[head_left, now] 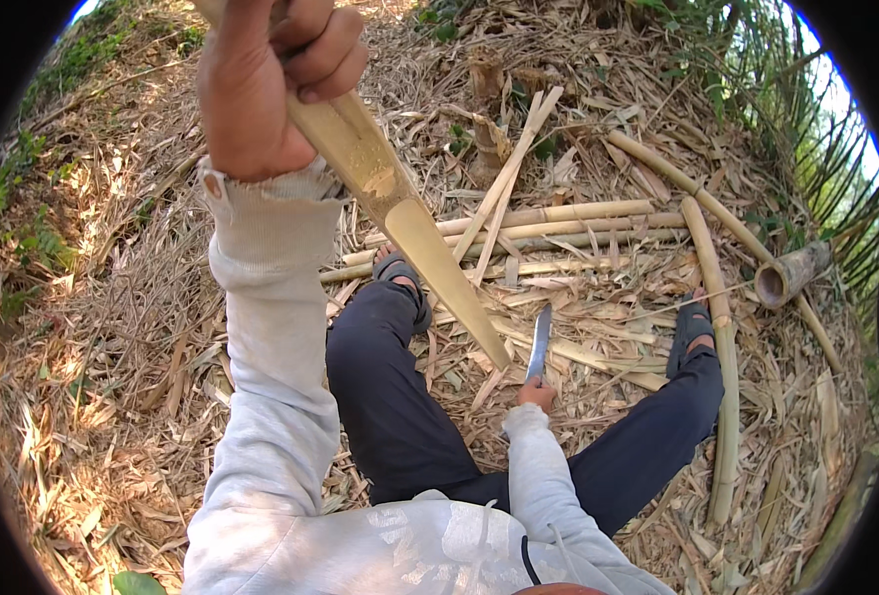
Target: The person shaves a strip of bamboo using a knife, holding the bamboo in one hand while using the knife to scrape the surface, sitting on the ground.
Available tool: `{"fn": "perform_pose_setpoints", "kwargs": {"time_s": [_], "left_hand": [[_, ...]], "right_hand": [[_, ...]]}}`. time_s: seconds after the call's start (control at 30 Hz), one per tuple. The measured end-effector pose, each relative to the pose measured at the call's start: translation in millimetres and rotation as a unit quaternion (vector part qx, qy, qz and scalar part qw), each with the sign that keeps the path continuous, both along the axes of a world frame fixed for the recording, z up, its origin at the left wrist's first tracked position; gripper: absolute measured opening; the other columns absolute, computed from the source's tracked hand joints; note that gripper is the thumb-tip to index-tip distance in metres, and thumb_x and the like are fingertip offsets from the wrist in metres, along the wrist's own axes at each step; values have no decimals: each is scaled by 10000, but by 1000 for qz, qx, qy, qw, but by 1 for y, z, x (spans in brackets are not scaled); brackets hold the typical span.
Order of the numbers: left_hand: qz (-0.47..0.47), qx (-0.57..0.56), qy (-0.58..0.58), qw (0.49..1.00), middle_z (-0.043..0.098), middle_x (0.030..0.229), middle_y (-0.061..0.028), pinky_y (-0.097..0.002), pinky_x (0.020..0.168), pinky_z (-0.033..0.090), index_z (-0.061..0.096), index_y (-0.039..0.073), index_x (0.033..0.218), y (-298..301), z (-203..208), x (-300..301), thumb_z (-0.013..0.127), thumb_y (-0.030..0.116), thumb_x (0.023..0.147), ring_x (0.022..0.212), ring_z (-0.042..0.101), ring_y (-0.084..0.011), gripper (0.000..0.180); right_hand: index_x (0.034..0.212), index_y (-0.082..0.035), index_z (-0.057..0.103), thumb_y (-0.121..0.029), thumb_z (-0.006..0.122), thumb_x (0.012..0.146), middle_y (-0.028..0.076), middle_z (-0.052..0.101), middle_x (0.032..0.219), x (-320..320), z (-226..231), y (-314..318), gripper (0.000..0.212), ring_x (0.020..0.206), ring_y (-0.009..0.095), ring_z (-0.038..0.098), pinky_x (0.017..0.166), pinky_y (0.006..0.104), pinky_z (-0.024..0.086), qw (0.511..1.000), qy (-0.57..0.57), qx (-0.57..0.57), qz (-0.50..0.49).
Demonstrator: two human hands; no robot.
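Raised high at the upper left, my left hand [276, 84] is closed around the upper end of a split bamboo piece [439, 263]. The piece slants down to the right, showing its pale hollow inside and a node partway along, and narrows toward its lower end between my legs. Lower down, my right hand [536, 394] grips the handle of a machete [540, 342]. Its blade points away from me, a little right of the bamboo's lower tip and apart from it in this view. The machete's handle is mostly hidden by my fingers.
Several bamboo poles [578, 212] lie across the ground beyond my feet. Two split strips [519, 164] lean over them near a stump [487, 149]. By my right foot are a long curved bamboo length [725, 397] and a hollow bamboo section [791, 275]. Dry leaves cover the ground.
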State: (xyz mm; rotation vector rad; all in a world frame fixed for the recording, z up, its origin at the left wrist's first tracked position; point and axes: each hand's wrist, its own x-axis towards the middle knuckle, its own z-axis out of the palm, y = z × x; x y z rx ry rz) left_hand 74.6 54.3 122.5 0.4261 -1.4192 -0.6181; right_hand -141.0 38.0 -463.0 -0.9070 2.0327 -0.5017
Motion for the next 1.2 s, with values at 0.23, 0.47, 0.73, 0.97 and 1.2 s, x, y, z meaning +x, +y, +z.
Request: {"fn": "perform_pose_setpoints", "kwargs": {"time_s": [0.23,0.47,0.73,0.97,1.2], "left_hand": [[-94,55,72,991,253,560,73,-197,330,222,397,160,785,-39,33,30,551,384,983,405,243,-38,336],[-49,146,156,976,331,605,39,-236,405,341,413,120,865,-100,-9,70,588,441,943,459,354,-91,374],[91,464,28,881,559,964,-132,-379,801,541,388,-6,1267,-133,-160,18,430,717,881,858,612,-239,820],[-151,463,21,873,602,1062,-153,-405,867,552,389,37,1251,-94,-181,-69,353,411,1034,913,656,-275,434],[-67,343,132,928,581,1083,-163,-472,833,578,350,33,1274,-109,-166,-38,403,181,1032,913,664,-300,289]], "right_hand": [[1212,13,584,-513,338,1007,201,671,994,-9,155,-28,615,974,269,637,842,346,486,878,-438,-123,147],[1054,30,538,-633,249,977,127,575,650,-44,261,38,727,473,176,529,460,271,431,689,-567,-14,450],[974,-35,512,-329,482,1020,19,453,592,-23,279,43,299,440,74,413,381,230,351,803,-532,-174,206],[984,-26,508,-329,443,1032,18,480,612,-14,342,-21,314,486,91,514,406,253,422,842,-412,-226,264],[1002,10,556,-301,409,1044,77,617,722,-19,367,-72,346,593,141,629,524,274,518,792,-382,-189,436]]}}
